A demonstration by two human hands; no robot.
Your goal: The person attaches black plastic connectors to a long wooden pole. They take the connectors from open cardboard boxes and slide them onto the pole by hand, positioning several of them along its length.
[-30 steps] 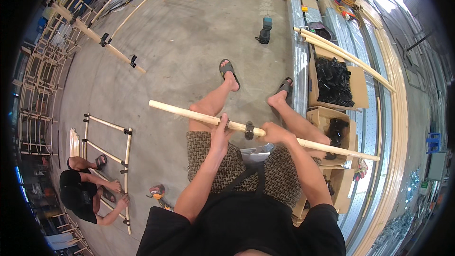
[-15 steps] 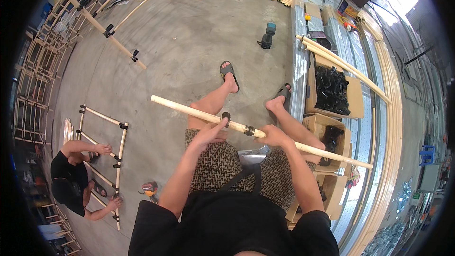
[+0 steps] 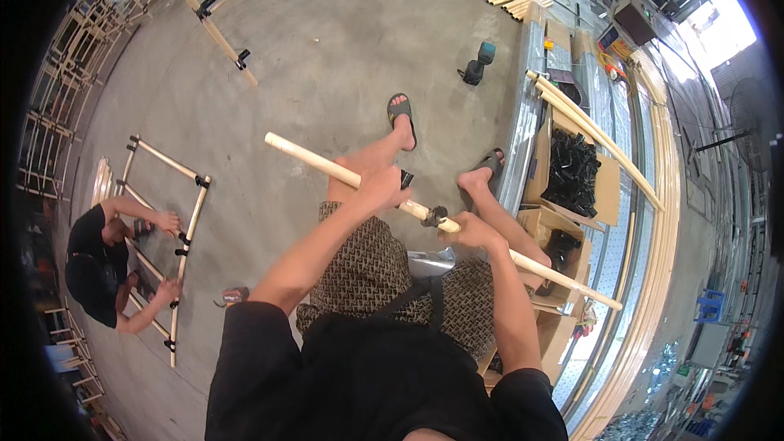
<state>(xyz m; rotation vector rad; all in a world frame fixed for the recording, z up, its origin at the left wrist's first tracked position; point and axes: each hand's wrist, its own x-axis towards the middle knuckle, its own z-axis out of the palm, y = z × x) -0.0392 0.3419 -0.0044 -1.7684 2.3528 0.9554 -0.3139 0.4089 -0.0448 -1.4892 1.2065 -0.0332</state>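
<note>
Left hand [image 3: 382, 188] closed round the pole [image 3: 314, 161]; right hand [image 3: 471, 232] likewise clasped on it, further along toward its right end. The pole lies aslant in front of the person's body, above the thighs, left end farther from the trunk than the right. Left end projects beyond the left hand over concrete floor [image 3: 327, 73], well apart from the wooden frame [image 3: 195, 212] at its left. Right end passes across an open cardboard box [image 3: 581, 265]; the height between them cannot be told, and room on that side is bounded by boxes and metal bars [image 3: 527, 114]. Condition: pole pale yellow, round, smooth-looking, left end cut square. A black clamp [image 3: 435, 216] sits on it between the hands, just beside the right. A black fitting [image 3: 406, 180] shows at the left hand's fingers; its seating is hidden. Whether the pole is one length or two meeting under the right hand cannot be determined. Nearer the trunk than the pole, a silver metal piece [image 3: 431, 262] rests at the lap. Beyond the pole, a teal-and-black drill [image 3: 482, 61] stands on the floor. Left of the pole, a co-worker [image 3: 94, 269] crouches, both hands at the frame.
</note>
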